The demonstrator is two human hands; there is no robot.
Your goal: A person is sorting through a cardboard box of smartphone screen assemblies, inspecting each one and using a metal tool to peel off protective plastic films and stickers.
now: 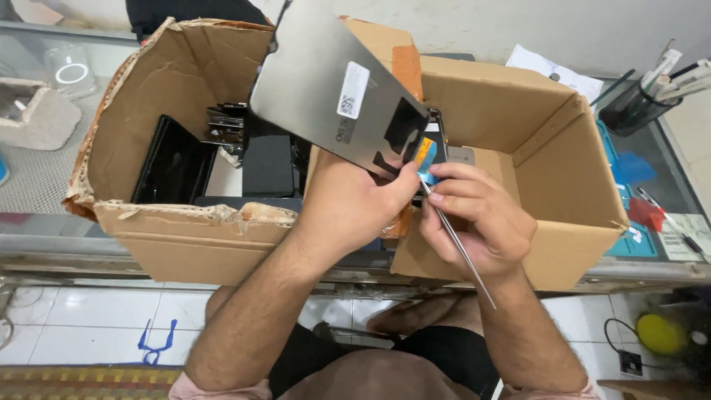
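Holding a flat grey metal panel [326, 81] up over the boxes, we see our left hand [348, 204] closed around its lower corner, thumb pressed on the face near the dark cutouts. A white sticker sits mid-panel; we leave its print alone. The panel tilts, its long edge running from 11 o'clock down to 4 o'clock, top corner reaching past the frame's upper edge.

Our right hand [478, 218] is curled shut on thin metal tweezers [459, 248], tip at the panel's lower edge, where a small blue tab [428, 178] and an orange piece [424, 152] show. The tweezers' shaft trails out toward 5 o'clock, clear of the box rim.

Both hands touch at the thumbs, so little free room between them. Below the panel, two open cardboard boxes: the left box [148, 222] with torn rim at 9 o'clock, holding a dark glossy slab [174, 163] leaning on its wall and a stack of dark parts at 11 o'clock; the right box [563, 185] at 3 o'clock, mostly bare inside, giving open space under our right hand.

Farther out at 2 o'clock, a black cup of pens [637, 107] stands. A blue mat [629, 244] lies at 3 o'clock. Tiled floor at 7 o'clock, with a blue plastic piece [155, 344] on it.
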